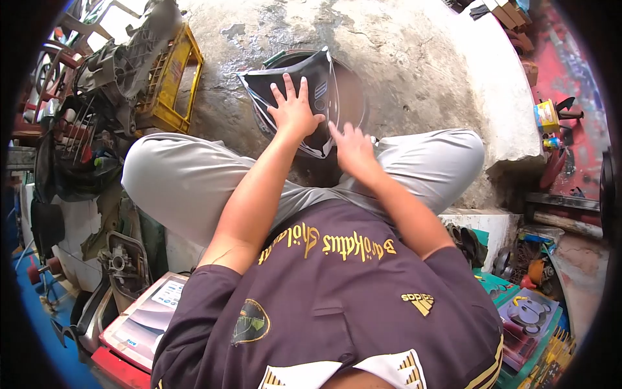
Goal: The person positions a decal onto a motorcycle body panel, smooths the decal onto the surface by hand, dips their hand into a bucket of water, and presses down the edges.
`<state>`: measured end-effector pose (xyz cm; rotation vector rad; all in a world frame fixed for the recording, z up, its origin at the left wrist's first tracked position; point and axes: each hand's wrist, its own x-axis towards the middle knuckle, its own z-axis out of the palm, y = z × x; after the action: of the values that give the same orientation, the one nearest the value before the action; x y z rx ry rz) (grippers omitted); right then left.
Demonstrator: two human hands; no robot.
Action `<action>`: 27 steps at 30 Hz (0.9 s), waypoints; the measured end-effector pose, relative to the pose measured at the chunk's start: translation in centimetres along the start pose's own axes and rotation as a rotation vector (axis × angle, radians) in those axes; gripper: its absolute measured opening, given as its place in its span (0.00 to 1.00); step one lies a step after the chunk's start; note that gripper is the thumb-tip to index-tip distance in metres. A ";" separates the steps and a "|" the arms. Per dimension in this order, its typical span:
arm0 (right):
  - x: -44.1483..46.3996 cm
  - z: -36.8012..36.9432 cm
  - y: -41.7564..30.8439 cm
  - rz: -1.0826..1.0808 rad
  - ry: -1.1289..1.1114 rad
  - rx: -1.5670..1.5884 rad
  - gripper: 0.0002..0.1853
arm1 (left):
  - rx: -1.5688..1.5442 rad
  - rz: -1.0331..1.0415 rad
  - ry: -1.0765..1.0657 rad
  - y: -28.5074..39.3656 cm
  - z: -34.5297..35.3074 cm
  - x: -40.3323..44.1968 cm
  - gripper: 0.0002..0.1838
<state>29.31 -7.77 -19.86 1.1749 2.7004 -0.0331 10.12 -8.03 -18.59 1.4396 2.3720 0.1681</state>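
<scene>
A glossy black panel [285,78] with pale edges and a small light marking lies over a round basin [353,97] on the floor. My left hand [297,113] presses flat on the panel, its fingers spread. At the panel's right edge is my right hand [354,148], its index finger stretched toward the rim. The other fingers of that hand are blurred, and whether they hold anything is unclear. A small whitish spot shows beside its right side.
My crossed legs in grey trousers [188,175] flank the basin. A yellow crate [188,84] and metal parts [110,71] stand at the left. Below left lies a box [146,318]. A white ledge [512,117] runs along the right, with boxes and tools lower right.
</scene>
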 end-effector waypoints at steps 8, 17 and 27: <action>4.9 -0.2 0.3 0.122 0.072 0.012 0.32 | 0.029 0.005 -0.026 0.0 -0.2 0.4 0.66; 13.0 -2.6 3.1 0.222 -0.046 0.167 0.39 | 0.033 0.007 -0.010 0.0 -0.2 0.1 0.66; -0.4 -1.4 -0.9 0.103 -0.110 0.012 0.38 | 0.026 0.008 -0.021 0.0 0.0 0.2 0.66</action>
<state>28.65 -8.56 -18.48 1.2752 2.5451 -0.0957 10.03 -7.81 -18.63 1.4556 2.3609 0.1240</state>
